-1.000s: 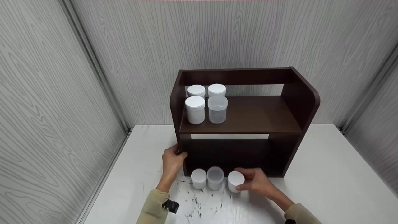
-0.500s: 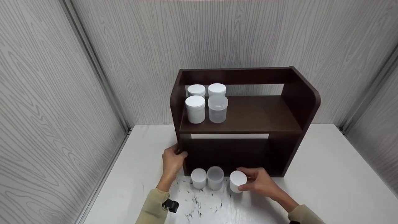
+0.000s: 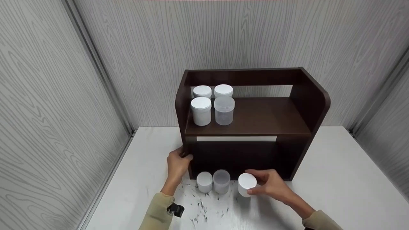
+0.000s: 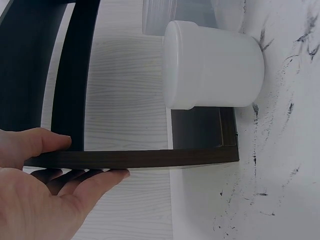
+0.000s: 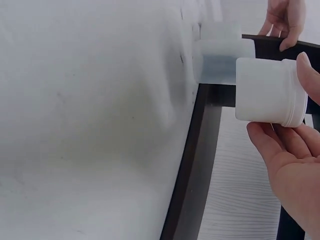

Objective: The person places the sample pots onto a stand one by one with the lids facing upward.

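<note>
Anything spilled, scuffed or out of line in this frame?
Yes. The white tabletop carries scattered black scuff marks in front of the dark shelf unit, near the white jar and clear jar. The right hand holds another white jar tilted, off the row.

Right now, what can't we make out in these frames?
- Lower bay of the shelf: head view, too dark to see inside.
- Back jars: head view, bodies hidden by the front jars.
- Jar in the right hand: contents unreadable, walls opaque in both views.
- Left hand: wrist view, cut by the frame edge; it grips the shelf's side panel.
</note>
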### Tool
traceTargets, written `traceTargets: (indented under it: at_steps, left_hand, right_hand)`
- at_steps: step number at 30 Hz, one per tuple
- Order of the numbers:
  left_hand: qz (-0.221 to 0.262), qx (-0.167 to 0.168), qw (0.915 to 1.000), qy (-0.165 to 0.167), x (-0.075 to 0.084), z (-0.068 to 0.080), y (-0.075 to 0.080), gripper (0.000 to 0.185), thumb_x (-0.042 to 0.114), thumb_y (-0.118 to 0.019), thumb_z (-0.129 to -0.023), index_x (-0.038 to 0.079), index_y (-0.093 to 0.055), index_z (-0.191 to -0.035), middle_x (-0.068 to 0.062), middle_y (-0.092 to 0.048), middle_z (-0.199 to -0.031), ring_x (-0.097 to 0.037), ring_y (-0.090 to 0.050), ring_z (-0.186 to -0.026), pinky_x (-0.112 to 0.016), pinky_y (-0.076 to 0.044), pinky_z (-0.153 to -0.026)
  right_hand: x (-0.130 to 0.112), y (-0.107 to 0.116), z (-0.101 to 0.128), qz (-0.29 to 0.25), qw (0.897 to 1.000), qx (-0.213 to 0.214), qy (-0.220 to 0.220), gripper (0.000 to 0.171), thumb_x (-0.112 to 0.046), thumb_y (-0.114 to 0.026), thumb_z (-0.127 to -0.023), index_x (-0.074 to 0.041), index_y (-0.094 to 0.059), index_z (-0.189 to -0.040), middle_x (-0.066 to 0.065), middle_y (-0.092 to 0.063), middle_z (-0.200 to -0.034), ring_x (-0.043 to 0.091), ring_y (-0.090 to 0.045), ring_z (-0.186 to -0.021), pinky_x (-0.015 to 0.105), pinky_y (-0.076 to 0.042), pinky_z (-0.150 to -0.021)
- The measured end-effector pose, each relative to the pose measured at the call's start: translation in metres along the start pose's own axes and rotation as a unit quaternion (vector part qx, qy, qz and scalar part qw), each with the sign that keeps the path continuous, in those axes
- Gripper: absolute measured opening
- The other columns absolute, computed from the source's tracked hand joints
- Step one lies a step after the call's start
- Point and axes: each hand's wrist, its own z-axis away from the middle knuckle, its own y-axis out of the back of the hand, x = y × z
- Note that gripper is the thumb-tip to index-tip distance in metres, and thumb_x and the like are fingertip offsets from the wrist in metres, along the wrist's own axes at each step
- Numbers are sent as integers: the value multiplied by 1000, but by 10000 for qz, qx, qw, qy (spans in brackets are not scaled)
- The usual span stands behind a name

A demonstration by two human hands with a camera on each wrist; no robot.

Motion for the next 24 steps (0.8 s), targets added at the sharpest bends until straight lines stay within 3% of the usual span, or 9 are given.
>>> traceTargets:
  at_steps: [7,15,24]
  left_hand:
    - [9,42,10000,54,0,-1,0,50,1,-67,-88,-16,-61,-135,-29,-69,-125,-38,-69,-116,-43,-58,-90]
    - [14,73,10000,55,1,-1,0,50,-1,-67,-87,-16,-62,-134,-29,-70,-125,-38,-69,-115,-43,-59,-88]
    - [16,-4,10000,25,-2,-1,-1,52,1,-66,-90,-16,-58,-138,-30,-68,-129,-39,-67,-119,-45,-57,-94]
  right_hand:
    - [-16,3,3,103,9998,69,-162,70,-5,-94,-76,8,-64,-138,23,-68,-133,22,-71,-109,28,-58,-87]
    - [-33,5,5,185,9997,136,-112,70,-7,-95,-76,9,-65,-137,24,-66,-135,25,-70,-115,27,-57,-90]
    - [-44,5,9,140,9992,155,-351,71,-9,-95,-76,6,-64,-139,21,-68,-135,25,-71,-115,29,-57,-91]
